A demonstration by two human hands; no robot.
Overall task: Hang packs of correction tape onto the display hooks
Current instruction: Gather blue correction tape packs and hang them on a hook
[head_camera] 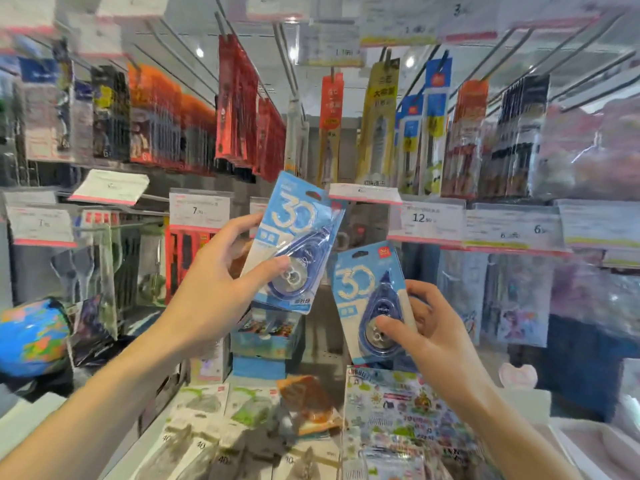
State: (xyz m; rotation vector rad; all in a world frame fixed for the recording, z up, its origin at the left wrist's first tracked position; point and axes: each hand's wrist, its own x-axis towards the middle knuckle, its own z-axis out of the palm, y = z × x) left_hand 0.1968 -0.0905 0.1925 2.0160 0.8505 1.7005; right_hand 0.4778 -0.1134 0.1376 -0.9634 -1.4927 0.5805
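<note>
Both hands are raised in front of a stationery display, each holding one blue pack of correction tape. The left hand (pixel 221 285) grips the left pack (pixel 294 240) with its thumb pressed on the front, over the round tape dispenser, and its fingers curled behind the card. This pack is tilted, its top leaning to the left, and its hang hole sits near the top edge, just below a white price tag (pixel 363 194). The right hand (pixel 429 327) pinches the right pack (pixel 370 299) lower down and to the right, thumb on the dispenser's front and fingers wrapped round the card's right edge. That pack stands nearly upright, its top tipped slightly left. The two packs are close together but apart; the corner of the right one lies just beside the lower right edge of the left one. Each shows a large pale "30" on a blue card.

Neither pack is on a hook. Behind them, rows of hooks (pixel 287 64) reach forward from the back wall, carrying red packs (pixel 239 105), a yellow pack (pixel 379 119) and blue-and-yellow packs (pixel 433 112). Price tags (pixel 427 220) line the rail at the level of the left pack. Below, a shelf (pixel 166 417) carries flat carded goods and a colourful sticker sheet (pixel 401 410). A globe (pixel 33 336) sits at the far left. Much of the display is blurred, so the printing on most packs cannot be read.
</note>
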